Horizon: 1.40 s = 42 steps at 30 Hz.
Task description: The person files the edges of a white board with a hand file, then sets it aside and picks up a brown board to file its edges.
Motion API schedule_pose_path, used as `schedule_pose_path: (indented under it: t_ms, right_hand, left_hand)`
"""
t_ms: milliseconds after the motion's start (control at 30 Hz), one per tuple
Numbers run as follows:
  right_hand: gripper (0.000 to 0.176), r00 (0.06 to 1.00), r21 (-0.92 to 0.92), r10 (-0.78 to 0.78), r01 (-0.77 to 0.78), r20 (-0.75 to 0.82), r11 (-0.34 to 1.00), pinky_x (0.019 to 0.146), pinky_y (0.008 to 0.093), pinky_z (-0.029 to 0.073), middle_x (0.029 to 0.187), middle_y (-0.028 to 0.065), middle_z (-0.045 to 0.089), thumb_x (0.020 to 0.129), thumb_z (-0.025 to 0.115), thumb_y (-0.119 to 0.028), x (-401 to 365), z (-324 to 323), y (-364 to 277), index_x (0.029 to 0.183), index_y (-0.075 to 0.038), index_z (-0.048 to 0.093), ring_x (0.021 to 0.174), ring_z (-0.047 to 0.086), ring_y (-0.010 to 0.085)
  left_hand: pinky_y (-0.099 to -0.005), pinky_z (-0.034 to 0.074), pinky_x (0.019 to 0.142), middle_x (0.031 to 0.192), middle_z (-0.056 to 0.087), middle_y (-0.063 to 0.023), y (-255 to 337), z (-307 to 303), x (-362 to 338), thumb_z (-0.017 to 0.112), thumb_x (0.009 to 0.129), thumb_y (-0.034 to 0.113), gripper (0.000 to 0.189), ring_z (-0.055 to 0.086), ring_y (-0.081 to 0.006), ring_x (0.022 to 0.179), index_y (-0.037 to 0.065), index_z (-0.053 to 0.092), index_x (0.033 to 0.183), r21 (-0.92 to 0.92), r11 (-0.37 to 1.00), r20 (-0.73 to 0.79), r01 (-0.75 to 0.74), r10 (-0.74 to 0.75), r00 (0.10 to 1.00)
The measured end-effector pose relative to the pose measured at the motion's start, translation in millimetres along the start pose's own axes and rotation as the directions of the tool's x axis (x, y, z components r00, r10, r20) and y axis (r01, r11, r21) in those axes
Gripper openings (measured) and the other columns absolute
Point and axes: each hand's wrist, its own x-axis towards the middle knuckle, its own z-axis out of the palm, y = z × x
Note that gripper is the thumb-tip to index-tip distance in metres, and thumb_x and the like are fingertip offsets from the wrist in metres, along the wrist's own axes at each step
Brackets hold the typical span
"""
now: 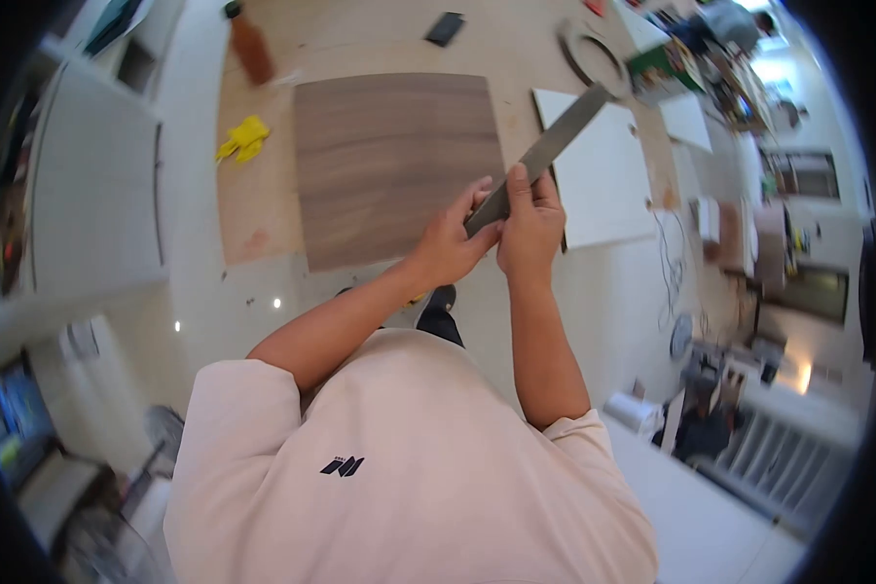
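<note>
A long, flat grey-brown strip of edge banding (558, 139) slants up to the right in front of me, its far end overlapping a loose coil of the same kind of band (592, 58). My left hand (450, 238) is closed around the strip's near end. Just right of it, my right hand (532, 222) grips the strip with the thumb laid along its face. Below and left of the strip lies a square wood-grain panel (394, 165) on a tan work board (253, 209). A white panel (603, 170) with a dark edge rests to the right, partly behind my right hand.
Toward the back left stand a bottle of orange-brown liquid (250, 44) and yellow gloves (243, 139). A dark phone-like object (445, 29) lies at the back. A green box (664, 70) sits at the right, cables (670, 268) trail on the floor, and another person (730, 27) bends over farther off.
</note>
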Motion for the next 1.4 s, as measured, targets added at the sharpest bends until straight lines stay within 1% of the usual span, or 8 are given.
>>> schedule_pose_path:
  t_ms: [133, 233, 367, 500, 700, 1167, 1267, 1400]
  right_hand:
    - [0.025, 0.925, -0.002, 0.085, -0.091, 0.37, 0.996, 0.065, 0.0235, 0.046, 0.087, 0.0003, 0.066, 0.103, 0.06, -0.021, 18.5, -15.3, 11.2, 0.114, 0.0, 0.068, 0.076, 0.061, 0.0089]
    - [0.027, 0.794, -0.193, -0.009, 0.159, 0.608, 0.968, 0.074, 0.0303, 0.049, 0.094, 0.0065, 0.069, 0.101, 0.061, -0.025, 37.4, -34.7, 49.6, 0.113, -0.003, 0.07, 0.086, 0.065, 0.0199]
    - [0.033, 0.607, -0.396, -0.238, 0.719, 0.759, 0.571, 0.09, 0.0437, 0.048, 0.117, 0.0148, 0.065, 0.099, 0.062, -0.033, 97.1, -34.5, 110.5, 0.118, -0.007, 0.07, 0.106, 0.062, 0.0338]
    - [0.047, 0.552, -0.549, -0.238, 0.831, 0.799, 0.085, 0.112, 0.0555, 0.033, 0.144, 0.0126, 0.052, 0.101, 0.053, -0.045, 158.6, -20.4, 146.4, 0.134, -0.013, 0.062, 0.136, 0.045, 0.0336]
    - [0.062, 0.675, -0.676, -0.093, 0.737, 0.732, 0.026, 0.122, 0.0571, 0.014, 0.162, 0.0076, 0.033, 0.101, 0.04, -0.057, 159.8, -17.5, 149.9, 0.15, -0.021, 0.047, 0.151, 0.025, 0.0306]
    - [0.056, 0.633, -0.629, -0.078, 0.774, 0.77, 0.066, 0.122, 0.0577, 0.014, 0.162, 0.0056, 0.033, 0.104, 0.036, -0.05, 167.1, -19.6, 154.4, 0.151, -0.021, 0.047, 0.152, 0.023, 0.031]
    - [0.056, 0.639, -0.635, -0.078, 0.769, 0.765, 0.071, 0.122, 0.0584, 0.014, 0.162, 0.006, 0.033, 0.104, 0.035, -0.049, 165.9, -19.7, 156.1, 0.151, -0.019, 0.047, 0.152, 0.023, 0.0317]
    - [0.055, 0.626, -0.62, -0.067, 0.78, 0.777, 0.091, 0.122, 0.0589, 0.013, 0.163, 0.0067, 0.033, 0.105, 0.035, -0.046, 165.9, -21.2, 150.8, 0.151, -0.018, 0.046, 0.152, 0.022, 0.0324]
  left_hand:
    - [-0.0326, 0.052, 0.087, 0.111, 0.07, -0.0142, 22.1, -4.9, -6.4, 0.075, 0.089, 0.027, 0.063, 0.068, -0.0206, 0.098, 0.005, 0.049, 0.142, 0.17, 0.969, -0.303, 0.18, -0.123, 0.945]
    - [-0.0326, 0.053, 0.085, 0.106, 0.072, -0.0148, 7.5, 2.1, -34.0, 0.075, 0.09, 0.029, 0.054, 0.068, -0.0208, 0.093, 0.004, 0.057, 0.134, 0.177, 0.95, -0.512, 0.258, -0.134, 0.848]
    - [-0.0329, 0.053, 0.084, 0.108, 0.072, -0.0181, -36.9, 16.2, -122.5, 0.074, 0.091, 0.027, 0.045, 0.069, -0.0223, 0.093, -0.001, 0.063, 0.125, 0.262, 0.89, -0.731, 0.372, -0.069, 0.679]
    - [-0.0338, 0.054, 0.082, 0.108, 0.071, -0.0215, -43.0, 42.6, -199.8, 0.071, 0.093, 0.023, 0.046, 0.071, -0.026, 0.095, -0.003, 0.061, 0.129, 0.246, 0.762, -0.823, 0.599, -0.163, 0.544]
    - [-0.0387, 0.054, 0.074, 0.092, 0.067, -0.0159, -96.4, 73.1, -223.8, 0.068, 0.095, 0.025, 0.052, 0.068, -0.0313, 0.081, 0.007, 0.055, 0.141, 0.393, 0.674, -0.835, 0.625, -0.024, 0.55]
    - [-0.0462, 0.054, 0.061, 0.082, 0.061, -0.011, -113.2, 91.4, -146.4, 0.057, 0.101, 0.034, 0.052, 0.064, -0.0346, 0.069, 0.028, 0.044, 0.151, 0.596, 0.449, -0.781, 0.666, 0.132, 0.61]
    - [-0.0456, 0.055, 0.061, 0.086, 0.062, -0.0118, -112.5, 106.2, -191.0, 0.056, 0.101, 0.033, 0.052, 0.065, -0.035, 0.07, 0.031, 0.042, 0.152, 0.493, 0.36, -0.82, 0.792, -0.111, 0.561]
    - [-0.0451, 0.054, 0.059, 0.083, 0.061, -0.0115, -121.3, 108.6, -115.9, 0.057, 0.101, 0.032, 0.052, 0.064, -0.0338, 0.067, 0.031, 0.043, 0.152, 0.626, 0.382, -0.75, 0.68, 0.056, 0.659]
